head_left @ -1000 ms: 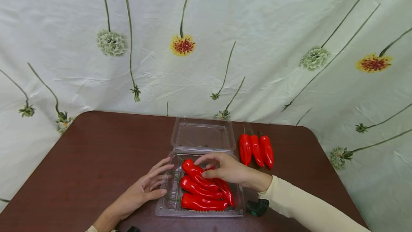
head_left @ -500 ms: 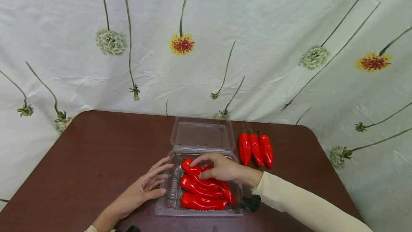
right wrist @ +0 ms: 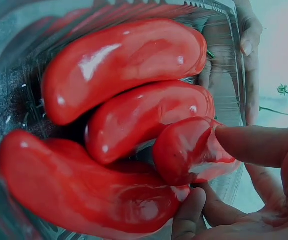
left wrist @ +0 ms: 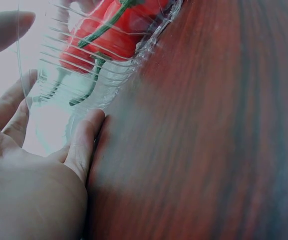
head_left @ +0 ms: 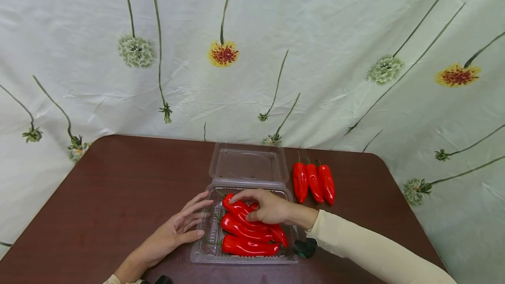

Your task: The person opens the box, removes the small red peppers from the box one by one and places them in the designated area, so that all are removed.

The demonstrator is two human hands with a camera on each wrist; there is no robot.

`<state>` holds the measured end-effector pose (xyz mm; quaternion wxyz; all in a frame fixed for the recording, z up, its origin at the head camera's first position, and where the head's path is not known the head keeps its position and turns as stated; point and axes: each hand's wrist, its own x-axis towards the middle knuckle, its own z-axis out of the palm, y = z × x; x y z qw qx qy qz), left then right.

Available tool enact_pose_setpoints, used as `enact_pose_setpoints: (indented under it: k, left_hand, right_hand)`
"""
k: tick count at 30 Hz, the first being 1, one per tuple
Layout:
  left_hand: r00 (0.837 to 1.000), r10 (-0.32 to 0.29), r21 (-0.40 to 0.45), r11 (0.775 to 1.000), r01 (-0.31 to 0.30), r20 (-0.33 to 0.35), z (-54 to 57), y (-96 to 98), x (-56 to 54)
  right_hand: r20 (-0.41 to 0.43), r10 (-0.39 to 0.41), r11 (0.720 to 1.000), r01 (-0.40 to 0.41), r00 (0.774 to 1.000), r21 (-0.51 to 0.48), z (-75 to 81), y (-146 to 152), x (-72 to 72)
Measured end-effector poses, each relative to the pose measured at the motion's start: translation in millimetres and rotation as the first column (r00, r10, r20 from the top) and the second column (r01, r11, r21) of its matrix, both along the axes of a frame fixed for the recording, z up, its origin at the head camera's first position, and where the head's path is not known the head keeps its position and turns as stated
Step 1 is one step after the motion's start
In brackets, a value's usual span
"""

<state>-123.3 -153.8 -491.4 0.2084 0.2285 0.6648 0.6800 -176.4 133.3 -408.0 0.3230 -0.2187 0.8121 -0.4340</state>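
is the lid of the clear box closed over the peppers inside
No, the lid is folded open behind the base, on the far side of the red peppers lying in it.

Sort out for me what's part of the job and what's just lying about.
Part of the job:
red pepper pinched by the right grip
other peppers in the clear container
left grip at its side
probably three loose peppers, untouched

Just there:
flowered cloth
dark table, merely supporting things

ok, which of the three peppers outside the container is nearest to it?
Leftmost pepper in head view; the middle one and rightmost one lie farther from the container.
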Motion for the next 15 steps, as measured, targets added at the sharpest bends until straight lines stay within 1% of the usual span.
enact_pose_setpoints:
  k: [5, 15]
  left_hand:
    - [1.000, 0.001, 0.000, 1.000, -0.001, -0.004, 0.8, 0.4, 0.2]
    - [1.000, -0.009, 0.023, 1.000, 0.009, -0.017, 2.1, 1.0, 0.6]
  right_hand:
    - [-0.036, 0.039, 0.999, -0.038, 0.999, 0.025, -1.5, -1.2, -0.2]
    - [-0.043, 0.042, 0.999, -0.041, 0.998, 0.026, -2.0, -1.5, 0.5]
